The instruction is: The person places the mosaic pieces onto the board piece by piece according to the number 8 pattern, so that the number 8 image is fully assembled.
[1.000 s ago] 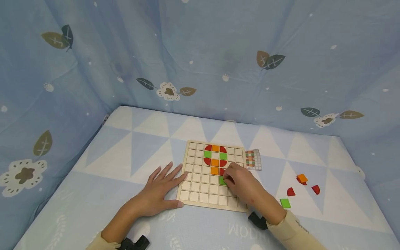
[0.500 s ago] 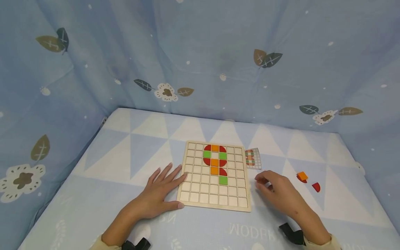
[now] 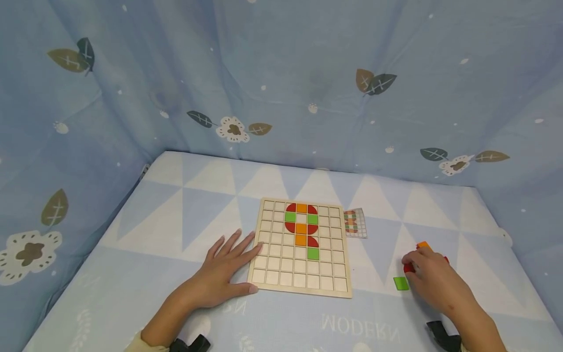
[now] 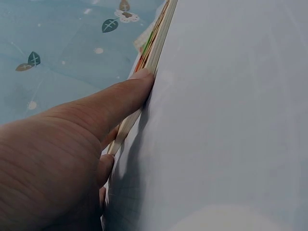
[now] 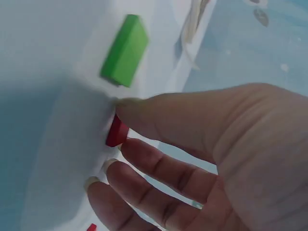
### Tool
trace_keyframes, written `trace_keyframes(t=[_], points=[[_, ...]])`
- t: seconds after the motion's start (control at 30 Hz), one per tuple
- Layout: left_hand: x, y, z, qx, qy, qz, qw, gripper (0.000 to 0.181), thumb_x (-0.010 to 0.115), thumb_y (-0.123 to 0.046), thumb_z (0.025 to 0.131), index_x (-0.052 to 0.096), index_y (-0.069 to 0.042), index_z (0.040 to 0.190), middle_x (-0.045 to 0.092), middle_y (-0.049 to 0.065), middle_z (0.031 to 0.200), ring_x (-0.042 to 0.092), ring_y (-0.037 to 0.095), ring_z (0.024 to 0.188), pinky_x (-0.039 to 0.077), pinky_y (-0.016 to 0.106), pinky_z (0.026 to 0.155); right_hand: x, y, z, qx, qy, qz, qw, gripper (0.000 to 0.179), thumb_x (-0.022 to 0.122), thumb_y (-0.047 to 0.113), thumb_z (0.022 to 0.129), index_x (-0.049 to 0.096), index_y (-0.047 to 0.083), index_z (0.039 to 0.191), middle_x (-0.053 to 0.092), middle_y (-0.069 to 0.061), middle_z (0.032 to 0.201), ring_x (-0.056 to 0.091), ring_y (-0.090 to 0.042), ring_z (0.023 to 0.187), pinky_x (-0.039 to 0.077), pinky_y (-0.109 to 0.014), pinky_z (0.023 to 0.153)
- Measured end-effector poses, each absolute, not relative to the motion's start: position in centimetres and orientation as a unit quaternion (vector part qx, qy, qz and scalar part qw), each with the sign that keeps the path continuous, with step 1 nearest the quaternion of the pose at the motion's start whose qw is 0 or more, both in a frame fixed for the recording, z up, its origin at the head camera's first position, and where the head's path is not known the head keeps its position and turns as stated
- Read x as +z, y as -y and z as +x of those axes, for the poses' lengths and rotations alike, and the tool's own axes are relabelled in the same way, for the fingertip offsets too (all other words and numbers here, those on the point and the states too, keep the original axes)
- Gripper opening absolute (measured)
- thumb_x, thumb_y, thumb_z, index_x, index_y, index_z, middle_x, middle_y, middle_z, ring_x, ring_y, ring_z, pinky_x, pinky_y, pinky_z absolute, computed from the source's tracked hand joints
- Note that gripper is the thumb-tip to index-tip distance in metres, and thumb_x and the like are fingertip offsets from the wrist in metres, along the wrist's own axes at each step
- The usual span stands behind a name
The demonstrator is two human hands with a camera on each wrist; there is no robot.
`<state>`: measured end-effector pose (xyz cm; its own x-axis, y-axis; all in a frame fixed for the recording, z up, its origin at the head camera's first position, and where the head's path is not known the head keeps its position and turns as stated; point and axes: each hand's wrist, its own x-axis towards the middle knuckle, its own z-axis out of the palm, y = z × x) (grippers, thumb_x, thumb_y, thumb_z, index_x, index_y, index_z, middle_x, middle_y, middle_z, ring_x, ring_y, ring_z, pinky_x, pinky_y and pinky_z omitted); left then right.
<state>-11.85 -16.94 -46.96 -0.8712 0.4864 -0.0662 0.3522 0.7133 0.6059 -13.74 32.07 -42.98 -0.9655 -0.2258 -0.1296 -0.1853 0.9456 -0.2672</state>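
My left hand (image 3: 222, 274) lies with spread fingers at the left edge of the gridded wooden board (image 3: 274, 264). In the left wrist view its thumb (image 4: 139, 82) touches the board's side. Orange, red and green tiles sit in several of the board's squares. Well right of the board, my right hand (image 3: 440, 281) pinches a red quarter-circle tile (image 5: 117, 132) between thumb and forefinger, low over the cloth. A green square tile (image 3: 401, 283) lies just left of that hand. Behind the fingers an orange tile (image 3: 423, 244) is partly covered.
A small printed pattern card (image 3: 361, 224) lies against the board's right edge. Another red tile (image 3: 446, 259) peeks out past the right hand. Patterned cloth covers the table (image 3: 211, 186), and a blue curtain (image 3: 308, 73) hangs behind and at the left.
My right hand has left the green tile on the board and moved right to the loose tiles, where it has taken a red one. The left hand has stayed in place.
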Motion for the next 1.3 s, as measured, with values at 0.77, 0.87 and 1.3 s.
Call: trace_keyframes(t=[0.77,0.87,1.3], points=[[-47.0,17.1,-11.8,0.3,-0.918,0.235,0.107,0.089,0.076,-0.053,0.091,0.036,-0.025,0.165,0.016,0.0,0.174,0.0,0.033,0.161,-0.004,0.059,0.124,-43.3,-32.3,-14.5,-0.184,-0.975,-0.028,0.12,0.011,0.071,0.007,0.091,0.066,-0.001,0.097,0.06,-0.002,0.083,0.054,-0.019,0.076,0.049,-0.037,0.068],[-47.0,17.1,-11.8,0.298,-0.919,0.237,0.103,0.088,0.075,-0.054,0.092,0.036,-0.025,0.165,0.016,0.0,0.174,0.001,0.033,0.161,-0.003,0.06,0.123,-43.4,-32.5,-14.3,-0.182,-0.977,-0.031,0.103,0.009,0.067,0.007,0.092,0.067,0.0,0.098,0.059,-0.001,0.082,0.052,-0.018,0.076,0.047,-0.037,0.068],[-47.1,17.1,-11.8,0.293,-0.92,0.24,0.099,0.085,0.075,-0.054,0.092,0.039,-0.026,0.163,0.017,0.001,0.174,0.002,0.034,0.161,-0.002,0.061,0.123,-43.2,-33.2,-13.6,-0.228,-0.967,0.012,0.111,0.012,0.065,0.014,0.102,0.061,0.003,0.098,0.059,-0.002,0.08,0.057,-0.018,0.071,0.046,-0.028,0.057]])
